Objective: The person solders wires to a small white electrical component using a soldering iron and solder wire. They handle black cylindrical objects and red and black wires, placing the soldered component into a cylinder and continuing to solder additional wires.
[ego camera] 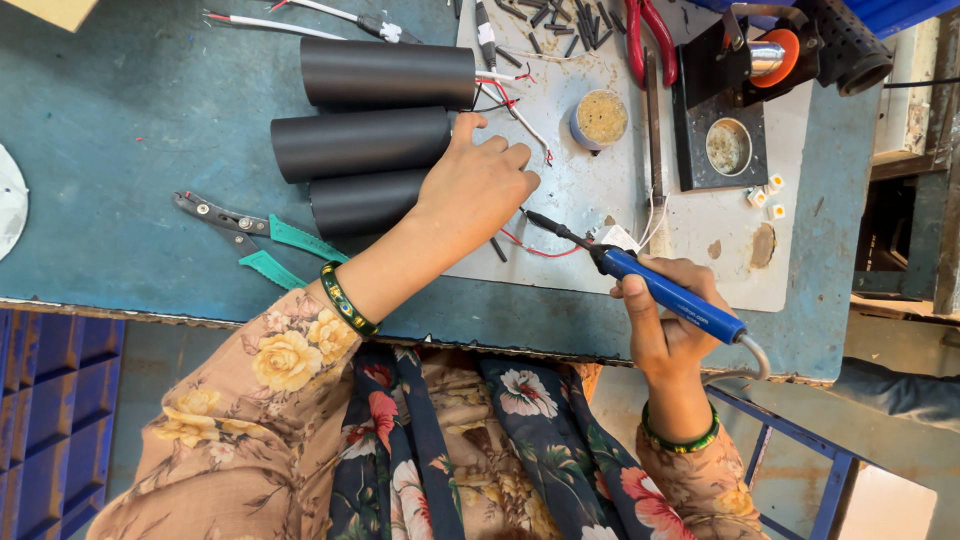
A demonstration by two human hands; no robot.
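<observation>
My right hand point(668, 322) grips a blue-handled soldering iron point(668, 293), its dark tip pointing up-left over a pale work board point(590, 190), beside a small white connector point(617, 238) with red and white wires. My left hand point(478, 185) rests fingers-closed against the end of the middle of three black cylinders point(362, 142) lying side by side on the blue table point(130, 140). Thin red and black wires point(510, 95) come out of the cylinders' right ends by my fingers.
Green-handled wire strippers point(250, 238) lie left of my forearm. On the board are a round tin of flux point(601, 117), red-handled pliers point(650, 40), several short black sleeve pieces point(565, 20), a black soldering stand point(735, 100) with a sponge cup and small white connectors point(765, 195).
</observation>
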